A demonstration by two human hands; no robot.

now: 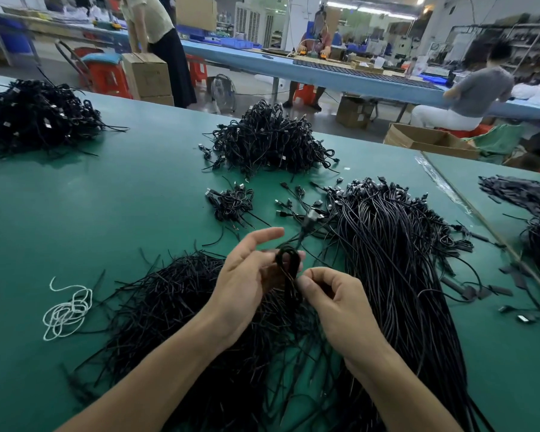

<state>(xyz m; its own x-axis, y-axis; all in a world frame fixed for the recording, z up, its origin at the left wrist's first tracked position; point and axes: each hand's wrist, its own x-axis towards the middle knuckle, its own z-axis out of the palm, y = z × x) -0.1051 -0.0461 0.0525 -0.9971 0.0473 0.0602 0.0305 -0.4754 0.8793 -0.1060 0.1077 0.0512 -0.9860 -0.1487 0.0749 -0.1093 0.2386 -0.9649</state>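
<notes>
Cable (289, 260): looped coil, above the tie pile (175, 294).
Left hand (250, 275): holds the coil, forefinger straight.
Right hand (334, 300): fingers curled, pinching the coil's lower part.
Worktop (106, 198): under the tie pile.

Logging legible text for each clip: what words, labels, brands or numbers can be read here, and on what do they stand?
None can be read.
Tall cardboard box: faint print, too blurred to read.
Floor carton: dark marks, too small to read.
Coiled cable: no label shows.
</notes>
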